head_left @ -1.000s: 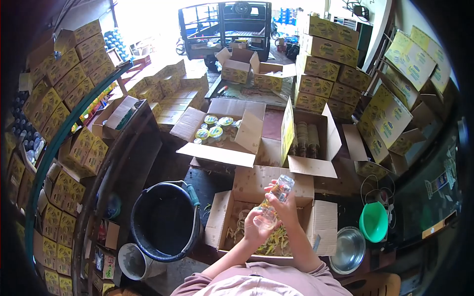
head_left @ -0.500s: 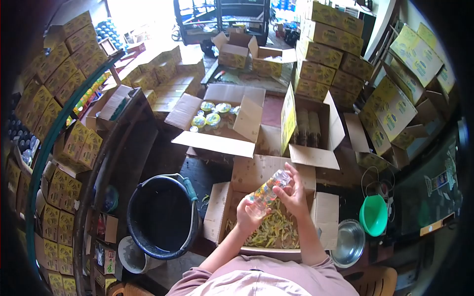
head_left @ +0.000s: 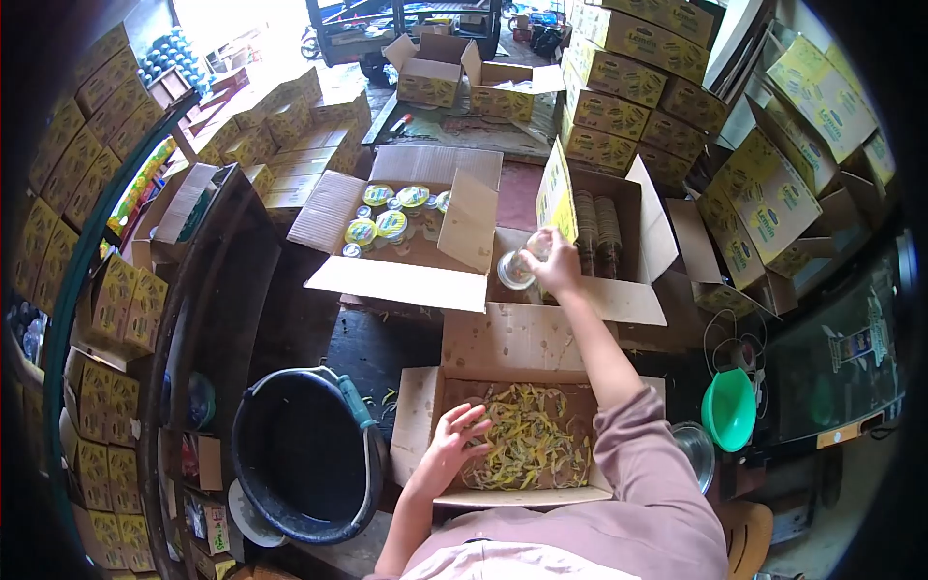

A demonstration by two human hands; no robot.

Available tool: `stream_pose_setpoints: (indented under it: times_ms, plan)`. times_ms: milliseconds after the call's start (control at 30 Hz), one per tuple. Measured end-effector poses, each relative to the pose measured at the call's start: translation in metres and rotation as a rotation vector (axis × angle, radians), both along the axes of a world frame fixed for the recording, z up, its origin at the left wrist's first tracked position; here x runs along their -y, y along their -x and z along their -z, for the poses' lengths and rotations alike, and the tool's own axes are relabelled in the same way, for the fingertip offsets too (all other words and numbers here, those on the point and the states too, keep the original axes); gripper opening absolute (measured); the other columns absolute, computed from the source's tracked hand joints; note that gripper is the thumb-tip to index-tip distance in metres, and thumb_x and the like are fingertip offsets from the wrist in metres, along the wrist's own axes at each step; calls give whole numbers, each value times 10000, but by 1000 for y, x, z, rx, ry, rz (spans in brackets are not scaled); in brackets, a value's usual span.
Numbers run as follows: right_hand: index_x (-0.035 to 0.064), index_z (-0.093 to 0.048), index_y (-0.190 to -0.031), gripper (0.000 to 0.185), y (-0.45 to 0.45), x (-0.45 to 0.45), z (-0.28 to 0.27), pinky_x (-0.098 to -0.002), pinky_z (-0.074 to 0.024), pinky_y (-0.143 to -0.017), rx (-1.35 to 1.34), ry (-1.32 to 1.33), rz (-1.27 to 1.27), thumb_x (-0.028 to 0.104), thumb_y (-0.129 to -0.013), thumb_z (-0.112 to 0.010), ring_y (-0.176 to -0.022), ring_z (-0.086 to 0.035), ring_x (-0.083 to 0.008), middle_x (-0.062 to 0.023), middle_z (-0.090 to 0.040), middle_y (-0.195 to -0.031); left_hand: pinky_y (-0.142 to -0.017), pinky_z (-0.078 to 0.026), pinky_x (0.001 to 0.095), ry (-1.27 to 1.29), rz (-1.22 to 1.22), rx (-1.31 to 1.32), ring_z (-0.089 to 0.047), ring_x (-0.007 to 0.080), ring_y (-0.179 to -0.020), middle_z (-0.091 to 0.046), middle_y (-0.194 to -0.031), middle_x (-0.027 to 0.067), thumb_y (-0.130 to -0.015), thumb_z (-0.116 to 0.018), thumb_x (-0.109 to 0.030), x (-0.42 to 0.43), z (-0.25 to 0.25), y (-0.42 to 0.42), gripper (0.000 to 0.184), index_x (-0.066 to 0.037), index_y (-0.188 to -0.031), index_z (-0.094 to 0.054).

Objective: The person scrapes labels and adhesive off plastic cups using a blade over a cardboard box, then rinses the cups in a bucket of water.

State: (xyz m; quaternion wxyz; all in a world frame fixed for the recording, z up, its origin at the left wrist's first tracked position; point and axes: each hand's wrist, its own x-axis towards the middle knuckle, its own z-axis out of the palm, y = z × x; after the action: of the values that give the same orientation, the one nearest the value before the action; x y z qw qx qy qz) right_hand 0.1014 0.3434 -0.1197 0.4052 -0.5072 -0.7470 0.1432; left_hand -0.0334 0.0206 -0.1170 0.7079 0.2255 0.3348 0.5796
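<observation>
Plainly, a clear container is held beyond the strip carton, gripped in the closed fingers of the right hand; whether the flap beneath it is touched cannot be told. The left hand is held over the left side of the strip carton, its fingers spread and nothing grasped. Inside the strip carton, loose yellow strips are left scattered. The work is judged to be partway along: the container is not set down, and the strips are not gathered up. Beyond the strip carton to the left, yellow-lidded tubs are grouped in an open carton; beyond it to the right, stacked rows are left in another box. A dark bucket is placed left of the strip carton, and a green bowl to its right.
</observation>
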Motion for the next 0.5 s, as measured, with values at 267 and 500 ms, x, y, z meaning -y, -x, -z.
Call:
stream_pose_setpoints:
  times_ms: [267,500]
  plan:
    - [88,-525,-951,489,18,-36,83,-347,-490,-775,359,377,83,260,-563,-769,-890,-597,-261,-117,-614,-928,-925,-361,344,64,-90,-454,-437,198,-1140,-420,-1275,97,-870,-475,-258,25,-1,32,474,-86,-1279,-305]
    - [-25,-380,-1248,907,3,-44,88,-373,-372,-963,442,412,-172,384,-542,-776,-1117,-453,-360,-271,-449,-1201,-929,-347,323,-23,66,-504,-431,190,-1127,-425,-1251,90,-891,-477,-176,15,5,17,451,-78,-1287,-286]
